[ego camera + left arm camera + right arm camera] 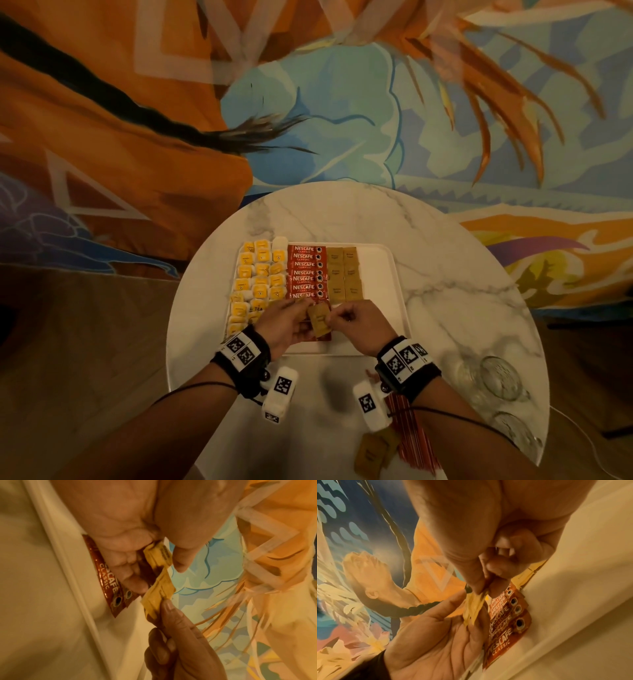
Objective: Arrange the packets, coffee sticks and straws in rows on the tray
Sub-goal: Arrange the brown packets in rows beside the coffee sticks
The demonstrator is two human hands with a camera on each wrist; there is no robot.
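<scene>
A white tray (387, 274) lies on the marble table. It holds columns of yellow tea packets (262, 274), a row of red Nescafe sticks (306, 270) and two columns of brown sugar packets (344, 274). Over the tray's near end both hands meet on overlapping loose brown sugar packets (319, 320). My left hand (306, 317) grips them between thumb and fingers (126, 561), above the nearest Nescafe sticks (109, 582). My right hand (334, 317) pinches the edge of one packet (474, 608) with its thumb and forefinger (496, 569). Red straws (411, 431) lie near my right forearm.
More brown sugar packets (373, 452) lie at the table's near edge beside the straws. Clear glasses (500, 377) stand at the right, near the rim. The tray's right part (376, 308) is bare white. A painted wall rises behind the round table (342, 212).
</scene>
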